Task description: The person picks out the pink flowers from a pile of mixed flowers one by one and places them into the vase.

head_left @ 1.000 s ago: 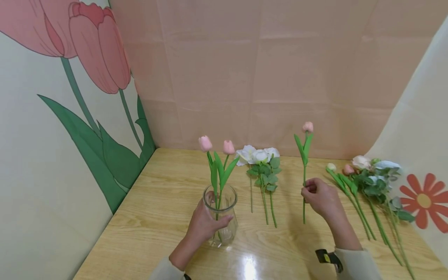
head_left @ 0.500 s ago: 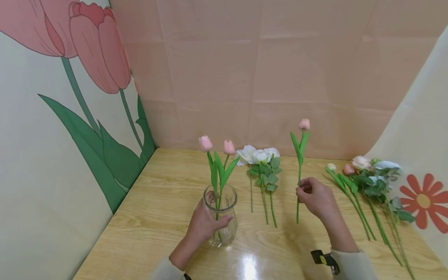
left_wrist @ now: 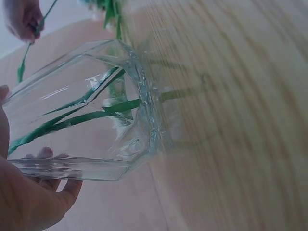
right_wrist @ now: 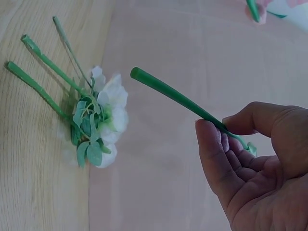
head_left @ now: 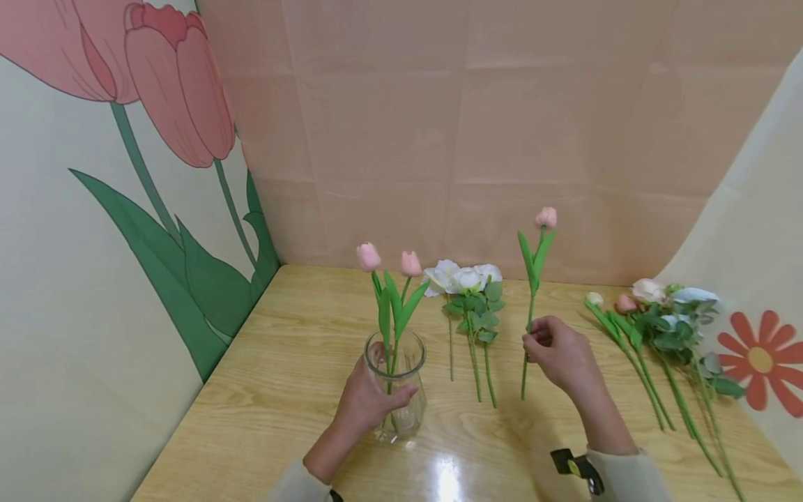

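Observation:
My left hand [head_left: 366,401] grips a clear glass vase [head_left: 410,411] standing on the table, its fingers round the far side and thumb across the front. Two pink tulips, one with its bloom [head_left: 368,257] further left and the other bloom [head_left: 410,263] beside it, stand in the vase; their green stems [left_wrist: 91,115] show through the glass in the left wrist view. To the right of the vase, my right hand [head_left: 564,355] pinches a third pink tulip [head_left: 533,272] by its stem between thumb and fingers. That tulip is nearly upright, and its stem end [right_wrist: 137,73] hangs free in the right wrist view.
White flowers [head_left: 467,280] with long stems lie between the vase and my right hand. Further right lies a bunch of mixed flowers [head_left: 674,321], including a pink bud [head_left: 625,304]. A pinkish cloth [head_left: 439,139] hangs behind the wooden table [head_left: 263,418].
My right hand has moved left with the tulip, bringing it nearer the vase. The tulip has risen slightly and leans a little more to the right. The left hand and vase stay put.

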Available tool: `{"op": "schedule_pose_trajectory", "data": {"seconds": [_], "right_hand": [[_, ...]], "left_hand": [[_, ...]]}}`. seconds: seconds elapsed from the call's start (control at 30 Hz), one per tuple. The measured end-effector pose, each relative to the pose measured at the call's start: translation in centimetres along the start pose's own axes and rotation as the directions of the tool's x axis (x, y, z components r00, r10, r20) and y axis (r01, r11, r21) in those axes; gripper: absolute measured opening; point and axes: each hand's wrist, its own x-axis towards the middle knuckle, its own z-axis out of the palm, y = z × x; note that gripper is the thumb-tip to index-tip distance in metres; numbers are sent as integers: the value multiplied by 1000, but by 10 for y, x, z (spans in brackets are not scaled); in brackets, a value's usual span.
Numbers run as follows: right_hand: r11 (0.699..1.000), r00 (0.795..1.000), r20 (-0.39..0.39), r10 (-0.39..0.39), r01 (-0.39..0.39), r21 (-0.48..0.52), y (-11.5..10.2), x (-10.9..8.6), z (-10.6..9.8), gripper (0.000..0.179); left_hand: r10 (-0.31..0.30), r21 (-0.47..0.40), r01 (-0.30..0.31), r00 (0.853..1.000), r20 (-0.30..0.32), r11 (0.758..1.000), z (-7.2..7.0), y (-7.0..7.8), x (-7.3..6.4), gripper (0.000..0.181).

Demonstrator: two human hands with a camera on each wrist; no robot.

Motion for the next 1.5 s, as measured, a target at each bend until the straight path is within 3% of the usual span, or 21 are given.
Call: {"op": "schedule_pose_trajectory", "data": {"seconds": [1.03, 1.5], "right_hand": [[997, 999, -17, -39, 40, 62, -29, -10, 5, 30], [996, 997, -41, -72, 73, 45, -38, -11, 5, 28]], "left_hand": [[-21, -2, 21, 1000, 5, 1000, 0, 0, 0, 91], [-30, 9, 30, 999, 14, 1000, 0, -1, 0, 94]]}}
